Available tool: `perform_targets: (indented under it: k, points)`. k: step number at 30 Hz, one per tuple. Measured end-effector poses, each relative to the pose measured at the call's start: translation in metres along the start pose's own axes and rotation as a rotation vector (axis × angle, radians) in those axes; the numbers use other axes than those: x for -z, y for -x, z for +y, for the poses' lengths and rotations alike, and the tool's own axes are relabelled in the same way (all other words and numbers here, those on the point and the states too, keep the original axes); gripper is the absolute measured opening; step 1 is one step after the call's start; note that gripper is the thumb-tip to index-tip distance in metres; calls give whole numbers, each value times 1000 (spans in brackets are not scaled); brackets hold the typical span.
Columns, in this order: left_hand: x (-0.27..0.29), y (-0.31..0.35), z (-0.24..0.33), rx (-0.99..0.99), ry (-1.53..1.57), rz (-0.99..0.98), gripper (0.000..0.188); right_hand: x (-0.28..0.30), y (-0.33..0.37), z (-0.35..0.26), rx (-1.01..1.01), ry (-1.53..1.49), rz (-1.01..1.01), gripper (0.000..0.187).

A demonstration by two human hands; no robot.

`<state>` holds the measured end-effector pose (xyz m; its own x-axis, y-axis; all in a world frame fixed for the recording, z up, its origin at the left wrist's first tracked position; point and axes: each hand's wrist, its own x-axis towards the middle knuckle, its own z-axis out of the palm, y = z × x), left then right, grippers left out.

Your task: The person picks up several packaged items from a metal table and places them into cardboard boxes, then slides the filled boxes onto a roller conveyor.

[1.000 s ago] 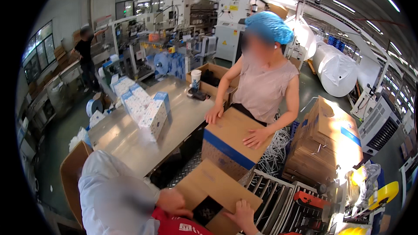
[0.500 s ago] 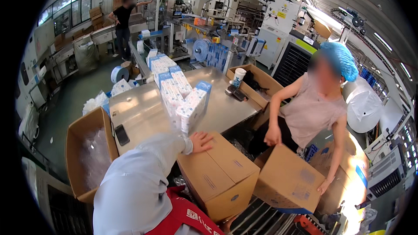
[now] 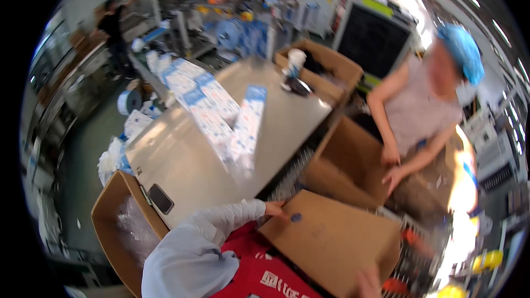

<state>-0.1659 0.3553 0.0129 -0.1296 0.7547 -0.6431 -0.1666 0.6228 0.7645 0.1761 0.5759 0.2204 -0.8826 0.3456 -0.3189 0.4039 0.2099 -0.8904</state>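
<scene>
A cardboard box [image 3: 331, 234] lies tilted in front of me, a plain side with a small dark oval mark facing up. My left hand [image 3: 277, 209] grips its far left edge, the fingertips on the cardboard. At the box's near right end, my right hand [image 3: 369, 283] holds it, somewhat blurred. Just beyond stands an open, empty-looking cardboard box [image 3: 348, 157]. A co-worker [image 3: 422, 96] in a blue hair cover has both hands at that box's right side.
Long white-and-blue packs [image 3: 212, 102] lie on the metal table [image 3: 287, 127]. A phone [image 3: 160, 198] rests at its left edge, beside a box of clear plastic bags [image 3: 113, 226]. A box with dark contents [image 3: 326, 66] and a white cup [image 3: 296, 59] sit at the far right. Rollers run underneath.
My box has turned and tipped, showing a different side, and my right hand has come into view. The co-worker's box has turned so its open top shows. My view has shifted.
</scene>
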Motion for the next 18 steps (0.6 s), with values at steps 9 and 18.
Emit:
perform_targets:
  k: [9, 18]
  points:
    - [-97, -26, 62, -346, -289, 538, 90, -56, -69, 37, 648, 950, 140, 61]
    - [-12, -35, -5, -108, -395, 844, 70, 36, -67, 272, -203, -327, 243, 110]
